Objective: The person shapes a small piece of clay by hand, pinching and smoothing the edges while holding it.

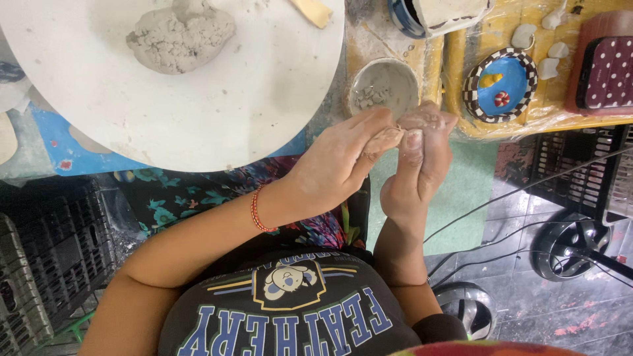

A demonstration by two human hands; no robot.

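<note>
Just right of centre, the two hands meet over the person's lap. The right hand (pixel 417 173) cups a small lump of clay (pixel 425 119) at its fingertips, fingers curled around it and the thumb lying flat along its near side. The left hand (pixel 336 165) comes in from nine o'clock, its fingertips pressed together and pinching the edge of the same lump, so both hands touch the clay and each other. A red thread bracelet (pixel 256 209) circles the left wrist.

At about eleven o'clock from the hands lies a round white board (pixel 264 99), bearing a rough grey mound of clay (pixel 178 36) near its top edge. Just above the hands, at twelve o'clock, sits a small grey bowl (pixel 384 84) with bits of clay inside. At one o'clock, on a yellow covered surface (pixel 455 59), stands a blue dish with a checkered rim (pixel 500 84), and a few pale clay pieces (pixel 537 47) lie beside it. Farther out at two o'clock is a dark red box with white dots (pixel 606 69). Down at four o'clock, black cables (pixel 514 227) cross the tiled floor. Black plastic crates (pixel 46 264) stand at eight o'clock.
</note>
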